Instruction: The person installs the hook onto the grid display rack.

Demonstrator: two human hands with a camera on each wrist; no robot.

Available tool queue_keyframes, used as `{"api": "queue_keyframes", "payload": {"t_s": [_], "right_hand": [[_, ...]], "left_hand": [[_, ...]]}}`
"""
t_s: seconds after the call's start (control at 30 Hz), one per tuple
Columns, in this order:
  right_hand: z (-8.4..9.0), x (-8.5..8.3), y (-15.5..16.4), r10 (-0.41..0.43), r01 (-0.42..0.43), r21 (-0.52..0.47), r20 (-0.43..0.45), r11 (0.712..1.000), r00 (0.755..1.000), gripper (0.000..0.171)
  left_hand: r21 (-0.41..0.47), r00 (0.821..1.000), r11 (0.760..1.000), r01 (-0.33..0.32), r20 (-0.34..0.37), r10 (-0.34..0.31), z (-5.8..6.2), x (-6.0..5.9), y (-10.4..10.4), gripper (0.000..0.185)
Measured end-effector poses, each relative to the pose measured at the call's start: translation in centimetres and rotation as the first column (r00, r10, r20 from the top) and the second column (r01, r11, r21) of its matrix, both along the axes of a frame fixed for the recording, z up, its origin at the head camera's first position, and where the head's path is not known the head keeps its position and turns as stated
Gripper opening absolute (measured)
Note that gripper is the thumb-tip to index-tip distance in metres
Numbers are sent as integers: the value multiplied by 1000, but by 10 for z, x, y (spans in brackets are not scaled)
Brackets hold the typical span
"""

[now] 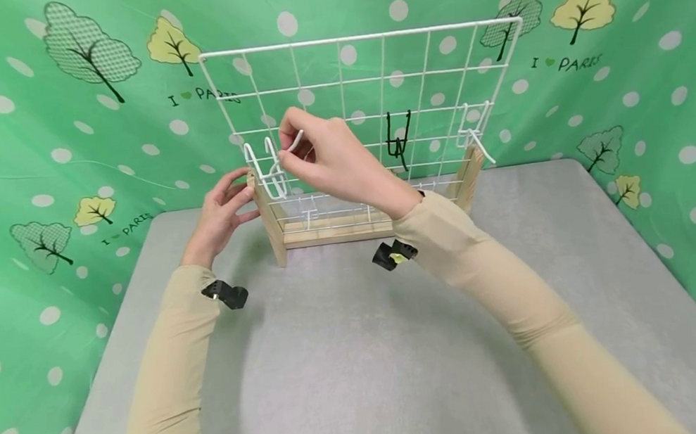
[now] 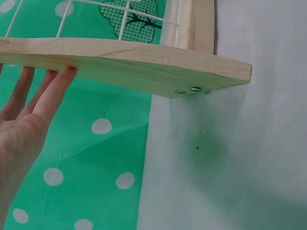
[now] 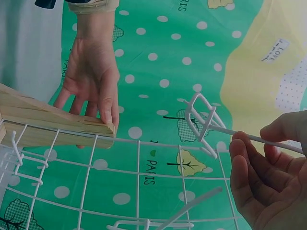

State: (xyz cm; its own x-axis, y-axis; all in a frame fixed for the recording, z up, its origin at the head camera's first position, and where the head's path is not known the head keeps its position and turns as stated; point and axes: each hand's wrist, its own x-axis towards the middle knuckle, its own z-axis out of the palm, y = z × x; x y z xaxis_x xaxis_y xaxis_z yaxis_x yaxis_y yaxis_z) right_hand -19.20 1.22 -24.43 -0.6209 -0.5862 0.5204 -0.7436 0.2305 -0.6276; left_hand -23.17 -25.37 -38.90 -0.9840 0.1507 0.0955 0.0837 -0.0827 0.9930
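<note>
your right hand [image 1: 332, 158] pinching a white wire hook [image 3: 204, 125] at the grid panel [image 1: 365, 81], left hand [image 1: 220, 213] flat, fingers straight against the wooden post [image 1: 268, 222]

Black wire hook [image 1: 398, 142] mid-frame, another white wire hook [image 1: 478, 138] right of it. Grey table surface [image 1: 363, 357] below, green polka-dot tree-print backdrop [image 1: 27, 137] behind.

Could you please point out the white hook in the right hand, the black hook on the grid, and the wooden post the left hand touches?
white hook [image 3: 268, 137]: right wrist view, straight shank.
black hook [image 1: 398, 137]: head view, middle.
wooden post [image 2: 144, 64]: left wrist view, side face.
</note>
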Motion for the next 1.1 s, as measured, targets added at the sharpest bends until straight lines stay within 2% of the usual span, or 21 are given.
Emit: {"api": "queue_keyframes", "payload": {"t_s": [0.27, 0.47, 0.7, 0.9, 1.1], "right_hand": [[2, -9, -12, -47, 47, 51, -7, 998, 999, 4], [3, -17, -18, -66, 68, 74, -32, 995, 997, 5], [5, -22, -27, -81, 90, 86, -107, 992, 991, 3], [2, -22, -34, -124, 147, 133, -167, 980, 978, 6], [-1, -20, -42, -148, 189, 155, -242, 970, 959, 7]], "left_hand": [[36, 1000, 999, 10, -5, -10, 2, 1, 0, 36], [13, 1000, 1000, -10, -22, 11, 2, 3, 2, 35], [34, 998, 999, -35, -57, 36, 1, 4, 5, 32], [29, 995, 998, -60, -83, 62, -1, 5, 7, 30], [27, 994, 996, -84, -71, 86, -2, 6, 7, 28]]}}
